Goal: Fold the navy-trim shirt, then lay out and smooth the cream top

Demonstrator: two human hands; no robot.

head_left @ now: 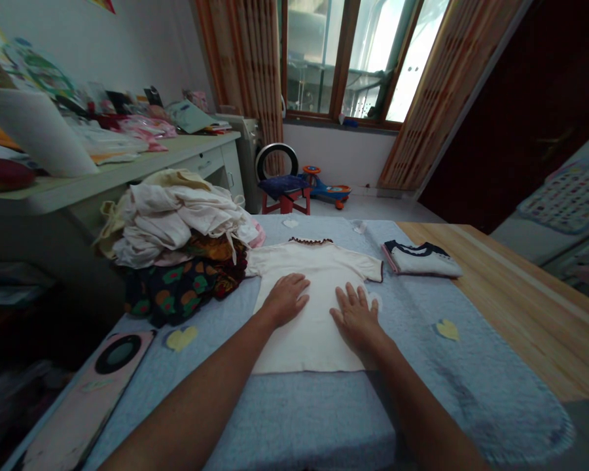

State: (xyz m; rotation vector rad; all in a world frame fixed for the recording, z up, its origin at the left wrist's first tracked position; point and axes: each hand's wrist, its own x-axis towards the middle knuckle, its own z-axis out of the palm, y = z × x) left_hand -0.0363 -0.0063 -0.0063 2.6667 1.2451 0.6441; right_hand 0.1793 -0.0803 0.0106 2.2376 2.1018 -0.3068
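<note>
A white short-sleeved shirt (pixel 314 333) lies spread flat on a blue blanket, its dark-trimmed collar at the far end and its hem toward me. My left hand (pixel 287 299) rests on the left half of the shirt, fingers stretched out and pointing right. On the right half, my right hand (pixel 357 317) lies palm down with its fingers spread. Neither hand grips the cloth. The right sleeve shows a dark cuff; the left sleeve reaches to a heap of clothes.
The clothes heap (pixel 177 222) sits at the left. Folded clothes (pixel 419 258) lie at the far right of the blue blanket (pixel 314 418). A pink phone-like object (pixel 88 399) is near left. Beyond stand a red stool (pixel 285 203), a toy car (pixel 326 190) and a cluttered desk (pixel 196 150).
</note>
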